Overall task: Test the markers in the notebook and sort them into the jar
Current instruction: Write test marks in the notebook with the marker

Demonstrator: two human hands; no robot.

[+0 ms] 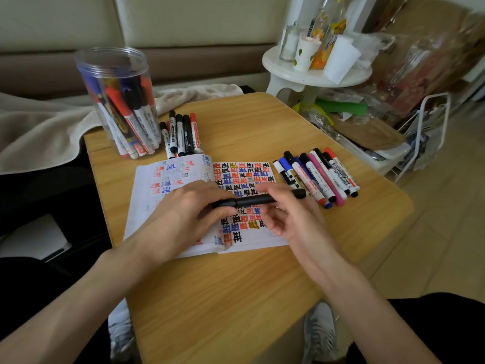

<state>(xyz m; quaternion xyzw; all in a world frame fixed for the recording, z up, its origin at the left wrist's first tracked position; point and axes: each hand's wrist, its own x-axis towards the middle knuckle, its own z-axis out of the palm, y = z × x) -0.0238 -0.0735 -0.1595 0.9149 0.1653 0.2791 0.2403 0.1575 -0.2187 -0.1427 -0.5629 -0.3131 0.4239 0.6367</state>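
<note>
A person's left hand [183, 211] and right hand [291, 214] hold a slim black marker [252, 200] level above an open white paper notebook [147, 185]. The left hand's fingers curl round the marker's left end, and the right hand's thumb and fingers pinch its middle. The notebook lies on a light wooden table [236, 298], its right page crowded with black, red, blue and yellow test marks. A clear round plastic jar [115, 74] stands at the table's far left corner, filled with upright markers. A small bunch of black and red markers [181, 135] lies just right of the jar. A row of mixed-colour markers [317, 177] lies just right of the notebook. A round white stool [315, 72] bearing cups and bottles stands far right.
</note>
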